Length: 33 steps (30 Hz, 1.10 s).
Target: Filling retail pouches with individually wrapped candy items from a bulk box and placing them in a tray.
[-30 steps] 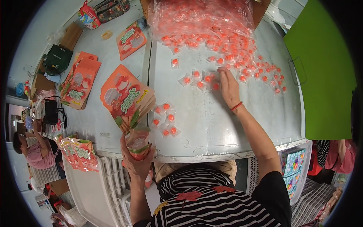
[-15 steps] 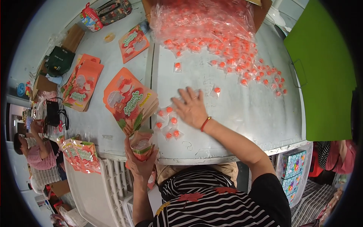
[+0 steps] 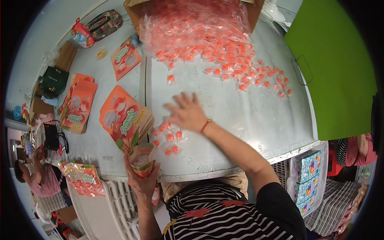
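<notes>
My left hand (image 3: 143, 183) is wrapped round an orange-and-tan pouch (image 3: 141, 157) at the table's front edge, with the pouch's mouth open upward. Just beyond it lies a fanned stack of similar flat pouches (image 3: 125, 116). My right hand (image 3: 189, 115) reaches over the table with its fingers spread. Its fingertips and palm are beside a small group of individually wrapped orange-red candies (image 3: 171, 137), and part of that group is hidden by the hand. One lone wrapped candy (image 3: 171, 78) lies farther off.
A box (image 3: 133, 17) lined with clear plastic spills a heap of wrapped candies (image 3: 228, 60) at the back. More pouches (image 3: 78, 106) lie to the left. A green panel (image 3: 332, 76) stands at the right. White crates (image 3: 114, 204) sit below the table's edge. Another person (image 3: 44, 180) is at far left.
The whole view has shifted, moving the scene left and slightly down. My right hand has moved slightly forward on the table; the lone candy to its right no longer shows. My left hand keeps the pouch.
</notes>
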Tool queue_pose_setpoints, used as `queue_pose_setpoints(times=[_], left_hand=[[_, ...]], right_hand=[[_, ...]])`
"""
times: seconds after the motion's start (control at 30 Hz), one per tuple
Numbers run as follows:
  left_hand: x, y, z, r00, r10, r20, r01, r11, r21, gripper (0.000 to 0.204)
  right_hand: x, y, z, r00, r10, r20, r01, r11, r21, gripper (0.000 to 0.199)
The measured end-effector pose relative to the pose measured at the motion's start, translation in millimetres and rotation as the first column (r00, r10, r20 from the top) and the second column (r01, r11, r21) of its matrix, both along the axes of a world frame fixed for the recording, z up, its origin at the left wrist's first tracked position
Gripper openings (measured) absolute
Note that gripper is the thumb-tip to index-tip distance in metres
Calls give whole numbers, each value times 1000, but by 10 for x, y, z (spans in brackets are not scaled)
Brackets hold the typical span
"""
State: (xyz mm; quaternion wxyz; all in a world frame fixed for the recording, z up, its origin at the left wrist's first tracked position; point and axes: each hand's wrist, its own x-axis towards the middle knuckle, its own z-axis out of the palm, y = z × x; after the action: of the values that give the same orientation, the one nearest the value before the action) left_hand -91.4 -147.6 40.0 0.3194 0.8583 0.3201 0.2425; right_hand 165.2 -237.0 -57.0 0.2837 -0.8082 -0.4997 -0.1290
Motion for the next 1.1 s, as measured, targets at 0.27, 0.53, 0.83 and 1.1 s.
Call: queue_pose_setpoints(times=[0.27, 0.53, 0.83, 1.1], left_hand=[[0, 16, 3, 1000, 4, 17, -3, 999, -40, 100], [29, 30, -41, 1000, -20, 6, 20, 997, 68, 98], [-20, 20, 1, 1000, -5, -3, 5, 996, 89, 99], [-123, 58, -68, 996, 76, -54, -70, 992, 104, 101]], right_hand=[[147, -66, 84, 999, 47, -17, -44, 982, 183, 39], [1128, -821, -74, 861, -499, 100, 506, 859, -72, 54], [901, -943, 30, 844, -173, -508, 367, 877, 311, 44], [1419, -1212, 25, 496, 160, -854, 558, 695, 454, 37]])
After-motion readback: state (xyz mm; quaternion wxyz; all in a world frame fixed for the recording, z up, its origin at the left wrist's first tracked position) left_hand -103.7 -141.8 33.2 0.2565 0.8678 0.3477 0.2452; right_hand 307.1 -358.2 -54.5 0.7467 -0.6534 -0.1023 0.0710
